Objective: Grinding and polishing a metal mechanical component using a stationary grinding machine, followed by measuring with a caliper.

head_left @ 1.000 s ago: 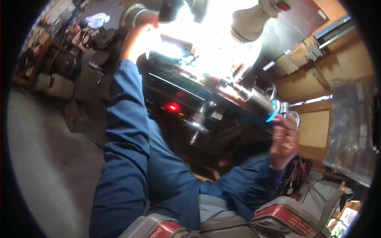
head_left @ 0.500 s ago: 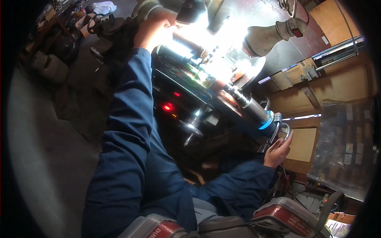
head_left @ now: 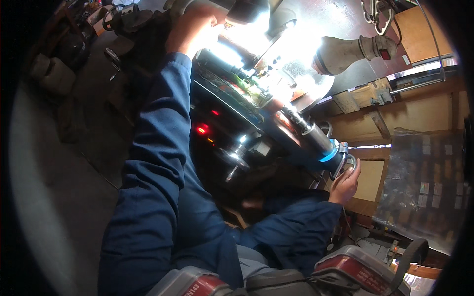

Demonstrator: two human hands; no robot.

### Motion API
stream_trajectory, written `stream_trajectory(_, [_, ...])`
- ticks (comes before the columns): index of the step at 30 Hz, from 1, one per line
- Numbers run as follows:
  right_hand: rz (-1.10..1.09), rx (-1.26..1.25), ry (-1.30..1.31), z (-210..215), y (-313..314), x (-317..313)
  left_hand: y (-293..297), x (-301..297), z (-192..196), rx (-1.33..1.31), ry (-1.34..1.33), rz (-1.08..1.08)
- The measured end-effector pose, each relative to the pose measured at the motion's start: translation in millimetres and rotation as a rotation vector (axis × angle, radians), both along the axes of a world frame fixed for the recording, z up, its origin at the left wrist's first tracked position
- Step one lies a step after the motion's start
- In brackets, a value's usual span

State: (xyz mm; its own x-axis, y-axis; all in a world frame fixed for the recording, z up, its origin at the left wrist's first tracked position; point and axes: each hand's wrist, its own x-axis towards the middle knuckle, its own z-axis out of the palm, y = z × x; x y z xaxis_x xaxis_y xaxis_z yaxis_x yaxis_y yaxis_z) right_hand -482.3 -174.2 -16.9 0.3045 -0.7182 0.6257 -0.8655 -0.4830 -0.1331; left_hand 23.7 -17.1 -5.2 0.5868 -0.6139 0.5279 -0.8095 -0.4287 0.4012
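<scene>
Two hands worked a long dark metal lathe (head_left: 256, 106) that ran from the upper middle of the frame down to the centre right. The right hand (head_left: 345, 183), at centre right, curled its fingers around the round silver handwheel (head_left: 344, 163) at the lathe's near end, just beside a bright blue ring (head_left: 330, 154). The left hand (head_left: 190, 27), at the upper middle, rested against the glaring, brightly lit far end; I could not tell how its fingers stood. Small red indicator lights (head_left: 201, 129) glowed beneath. Both arms wore blue sleeves (head_left: 153, 163).
</scene>
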Motion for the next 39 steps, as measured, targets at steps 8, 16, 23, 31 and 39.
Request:
stream_trajectory(8, [0.032, 0.217, 0.16, 26, -30, -2, 17, 10, -19, -0.227, 0.05, -0.052])
stream_trajectory(16, [0.265, 0.814, 0.086, 32, -113, -6, 19, 16, -36, -0.297, 0.149, 0.0])
stream_trajectory(23, [0.114, 1.376, 0.28, 32, -161, 9, 27, 4, -18, -0.38, 0.323, -0.027])
stream_trajectory(31, [0.029, 1.467, 0.41, 28, -170, 35, 30, 1, -13, -0.337, 0.264, 0.016])
stream_trajectory(39, [0.005, 1.451, 0.348, 30, -170, 33, 34, 4, -14, -0.318, 0.274, 0.012])
